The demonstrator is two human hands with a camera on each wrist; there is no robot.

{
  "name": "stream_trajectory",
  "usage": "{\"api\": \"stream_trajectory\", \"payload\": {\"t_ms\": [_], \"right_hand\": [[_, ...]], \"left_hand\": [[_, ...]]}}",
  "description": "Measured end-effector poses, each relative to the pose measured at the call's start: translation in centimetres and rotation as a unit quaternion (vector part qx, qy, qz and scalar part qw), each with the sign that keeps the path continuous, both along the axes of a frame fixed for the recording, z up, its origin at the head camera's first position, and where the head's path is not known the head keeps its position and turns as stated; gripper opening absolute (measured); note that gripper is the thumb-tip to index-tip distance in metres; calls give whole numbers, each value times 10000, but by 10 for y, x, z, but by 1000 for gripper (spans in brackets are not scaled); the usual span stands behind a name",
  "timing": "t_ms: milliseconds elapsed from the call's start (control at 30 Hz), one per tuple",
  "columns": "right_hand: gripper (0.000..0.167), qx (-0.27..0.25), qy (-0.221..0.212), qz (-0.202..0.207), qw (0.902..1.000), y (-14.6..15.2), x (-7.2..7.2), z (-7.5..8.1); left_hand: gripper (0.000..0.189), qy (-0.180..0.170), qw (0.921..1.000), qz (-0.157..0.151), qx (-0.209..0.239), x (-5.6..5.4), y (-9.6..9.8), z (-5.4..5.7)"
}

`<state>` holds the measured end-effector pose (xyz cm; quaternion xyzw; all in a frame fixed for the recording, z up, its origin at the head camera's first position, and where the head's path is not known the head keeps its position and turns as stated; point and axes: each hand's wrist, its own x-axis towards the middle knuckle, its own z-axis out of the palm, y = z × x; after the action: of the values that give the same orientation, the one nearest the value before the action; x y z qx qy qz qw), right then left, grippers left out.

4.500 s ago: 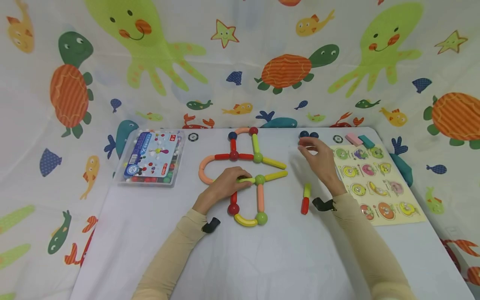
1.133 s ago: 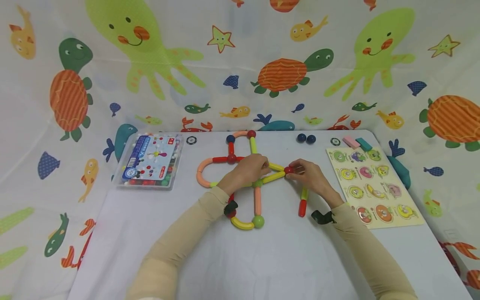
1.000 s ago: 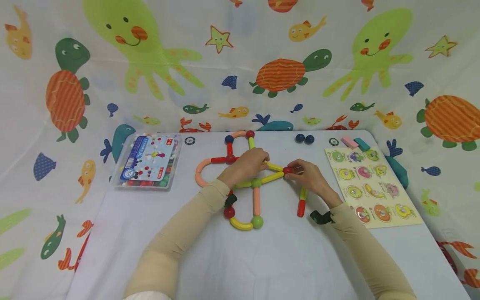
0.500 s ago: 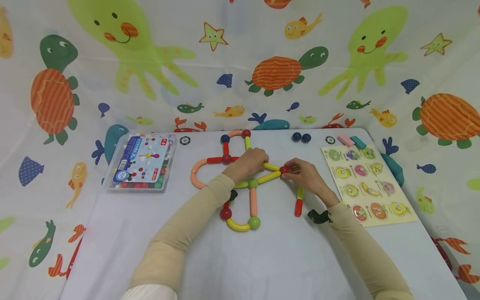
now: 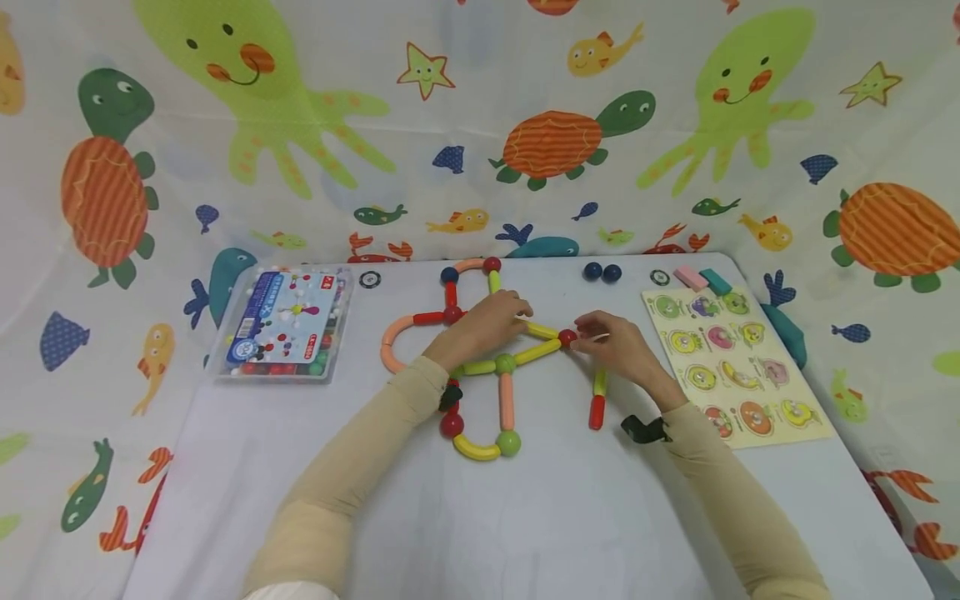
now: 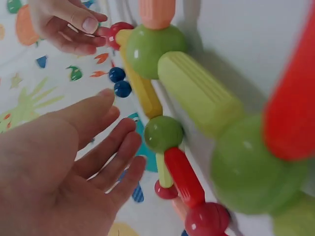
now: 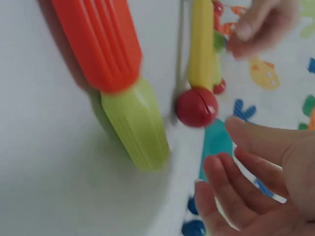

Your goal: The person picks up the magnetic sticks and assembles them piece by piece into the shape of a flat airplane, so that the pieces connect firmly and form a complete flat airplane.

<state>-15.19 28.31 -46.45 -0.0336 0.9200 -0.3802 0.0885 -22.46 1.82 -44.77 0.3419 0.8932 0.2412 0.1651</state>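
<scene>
A flat shape of magnetic sticks and balls lies on the white table, with two yellow sticks [image 5: 538, 352] meeting at a red ball [image 5: 567, 339] on its right. My right hand [image 5: 621, 348] is beside that ball, fingers loosely bent; a gap shows between fingertips and ball in the right wrist view. Over the middle of the shape hovers my left hand [image 5: 480, 329], covering part of it. In the left wrist view its fingers [image 6: 106, 157] are spread and hold nothing, near a green ball [image 6: 163, 133]. A loose green-and-red stick pair [image 5: 597, 404] lies below the right hand.
A clear box [image 5: 281, 325] of balls and sticks stands at the left. Two dark blue balls [image 5: 602, 272] sit at the back edge. On the right lie a fruit picture board [image 5: 731, 367], a pink block [image 5: 691, 277] and a teal block [image 5: 716, 282].
The yellow sticks' ends, apart at first, now join at the red ball. My right fingers have let go of that ball. My left hand has loosened and shifted slightly left.
</scene>
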Motion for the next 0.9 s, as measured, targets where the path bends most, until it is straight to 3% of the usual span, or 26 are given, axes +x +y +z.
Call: {"api": "stream_trajectory", "payload": {"t_ms": [233,367,567,667,900], "right_hand": [[34,169,941,-336,9949,31,14,20],[31,363,1092,-584,9916,47,27,29],[34,525,1189,-773,9885,72,53,30],[39,671,1039,-880,9884,84,70,31],[56,1109,53,-929,9895,97,110,30]], "left_hand": [[39,-448,9982,214,334,22,-30,2],[43,-702,9963,259,422,31,-38,-3],[42,-629,9965,247,486,38,-42,-13],[42,-638,9965,226,489,40,-44,-16],[42,-698,9960,218,520,44,-48,-19]]}}
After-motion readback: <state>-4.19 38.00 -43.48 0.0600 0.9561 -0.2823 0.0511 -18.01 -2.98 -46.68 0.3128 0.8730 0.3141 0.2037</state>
